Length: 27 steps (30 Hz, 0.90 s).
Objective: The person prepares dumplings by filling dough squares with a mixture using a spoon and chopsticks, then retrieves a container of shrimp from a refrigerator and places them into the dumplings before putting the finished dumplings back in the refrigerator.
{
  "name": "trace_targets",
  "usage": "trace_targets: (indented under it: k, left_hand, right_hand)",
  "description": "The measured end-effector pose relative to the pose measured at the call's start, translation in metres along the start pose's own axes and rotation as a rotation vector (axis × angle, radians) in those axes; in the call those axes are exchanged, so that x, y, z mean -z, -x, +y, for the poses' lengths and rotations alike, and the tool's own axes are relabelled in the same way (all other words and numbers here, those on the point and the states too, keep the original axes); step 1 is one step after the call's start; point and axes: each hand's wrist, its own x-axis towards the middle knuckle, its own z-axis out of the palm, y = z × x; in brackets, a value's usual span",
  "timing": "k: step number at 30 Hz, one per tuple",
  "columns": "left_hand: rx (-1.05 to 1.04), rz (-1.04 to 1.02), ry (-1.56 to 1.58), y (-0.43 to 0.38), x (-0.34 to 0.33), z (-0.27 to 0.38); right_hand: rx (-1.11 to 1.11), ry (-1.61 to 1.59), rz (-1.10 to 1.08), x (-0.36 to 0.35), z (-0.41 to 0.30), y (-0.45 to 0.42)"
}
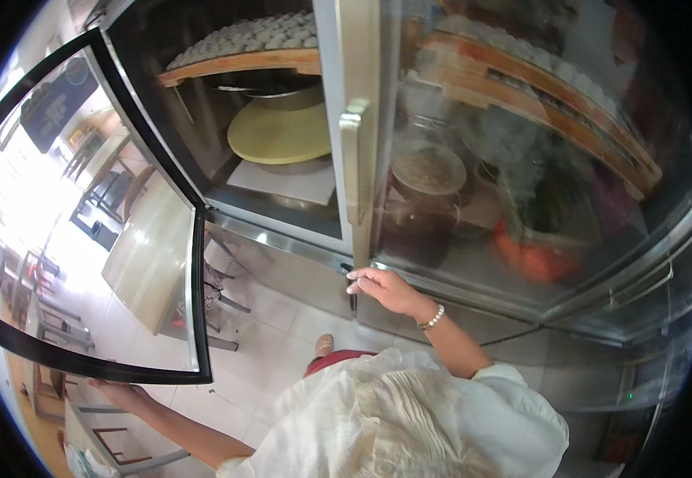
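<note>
A glass door with a black frame stands swung out at the left of a metal display refrigerator. My left hand is at the door's bottom edge, its fingers partly hidden by the frame. My right hand, with a bead bracelet at the wrist, is held before the cabinet's lower ledge, fingers slightly bent, with nothing seen in it. Inside the open bay, small pale dough pieces cover a wooden tray. Below them a round yellow-green board rests among metal pans.
Behind the closed right door are more wooden trays, a bowl of food and a red plastic bag. A vertical door handle projects between the bays. At the lower left stands a chair or stool; a table shows through the door glass.
</note>
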Motion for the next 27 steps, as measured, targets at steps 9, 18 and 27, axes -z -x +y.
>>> trace_targets:
  k: [9,18,27]
  left_hand:
    - [-0.649,0.541,-0.113,0.067,-0.142,0.056]
    - [-0.378,-1.363,0.214,0.234,-0.51,-0.054]
    - [-0.459,-1.715,-0.203,0.361,-0.709,-0.061]
  right_hand:
    - [-0.176,0.041,0.111,0.034,0.033,0.008]
    - [-0.296,-0.007,0.228,0.026,0.035,-0.01]
    - [-0.396,-0.029,0.666,-0.015,0.014,-0.019]
